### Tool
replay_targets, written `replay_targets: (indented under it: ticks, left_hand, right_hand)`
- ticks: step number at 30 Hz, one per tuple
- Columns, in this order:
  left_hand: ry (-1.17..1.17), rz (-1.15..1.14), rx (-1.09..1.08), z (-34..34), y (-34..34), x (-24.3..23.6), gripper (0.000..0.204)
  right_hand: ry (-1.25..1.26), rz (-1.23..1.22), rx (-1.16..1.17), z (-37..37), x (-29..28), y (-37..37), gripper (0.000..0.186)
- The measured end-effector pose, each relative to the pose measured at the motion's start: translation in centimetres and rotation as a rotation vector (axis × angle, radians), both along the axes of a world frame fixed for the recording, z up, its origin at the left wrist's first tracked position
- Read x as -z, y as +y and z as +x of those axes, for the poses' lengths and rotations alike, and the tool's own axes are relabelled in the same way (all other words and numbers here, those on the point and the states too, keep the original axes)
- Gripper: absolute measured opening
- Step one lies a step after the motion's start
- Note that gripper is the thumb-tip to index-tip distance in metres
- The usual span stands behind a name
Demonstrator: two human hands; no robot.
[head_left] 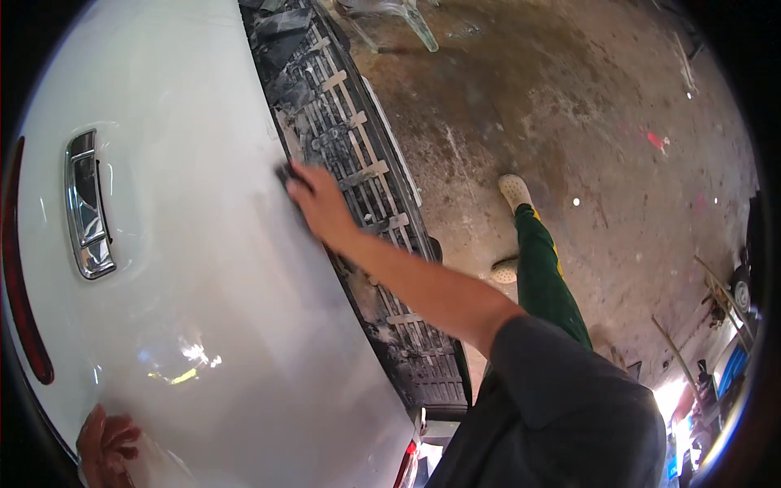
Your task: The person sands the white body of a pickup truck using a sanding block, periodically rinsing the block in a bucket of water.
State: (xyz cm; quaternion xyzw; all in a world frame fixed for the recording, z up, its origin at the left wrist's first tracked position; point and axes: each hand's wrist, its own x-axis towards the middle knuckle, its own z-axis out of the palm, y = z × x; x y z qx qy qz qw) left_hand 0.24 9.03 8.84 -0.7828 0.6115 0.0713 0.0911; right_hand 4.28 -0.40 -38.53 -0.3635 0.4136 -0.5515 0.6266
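Note:
A white vehicle's rear panel (203,268) fills the left half, with a chrome handle (81,203) and a long red lamp strip (24,260). My right hand (317,199) is closed round a small dark object (286,172), too blurred to identify, at the panel's edge beside a grimy slatted bumper step (350,150). My left hand (110,439) is at the lower left against the paint, its fingers bent and apart, with nothing visible in them.
Stained concrete floor (610,98) lies to the right, under my feet (514,191) in pale clogs. A translucent chair (415,24) stands at the top. Wooden sticks (675,350), a wheel (740,289) and blue items (732,374) are along the right edge.

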Motion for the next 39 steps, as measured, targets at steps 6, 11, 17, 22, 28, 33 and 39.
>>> replay_targets:
  ticks: [6,11,17,22,28,33,39]
  left_hand:
    - [0.018,-0.019,-0.032,0.4,0.1,0.2,0.039]
    - [0.024,0.004,-0.047,0.6,0.5,-0.1,0.039]
    - [0.036,0.010,0.037,0.2,-0.1,0.0,0.038]
    - [-0.005,0.018,0.044,0.7,-0.1,-0.1,0.036]
    - [0.028,0.024,0.017,1.1,0.3,-0.3,0.036]
    - [0.014,0.041,0.052,0.2,-0.2,0.0,0.036]
    - [-0.073,-0.035,-0.184,2.7,1.3,-0.3,0.055]
  right_hand:
    - [0.014,-0.111,0.061,1.6,0.3,-0.6,0.044]
    - [0.088,0.060,-0.200,-3.4,-1.8,17.2,0.048]
    - [0.043,0.089,0.079,1.3,-0.8,-1.2,0.044]
    - [-0.009,0.145,0.070,2.3,-1.5,-1.5,0.043]
    - [0.141,0.104,-0.133,-3.1,-2.8,20.4,0.049]
    - [0.034,0.103,0.041,1.2,-0.8,-0.4,0.043]
    - [0.053,0.021,0.065,1.6,-1.0,5.6,0.046]
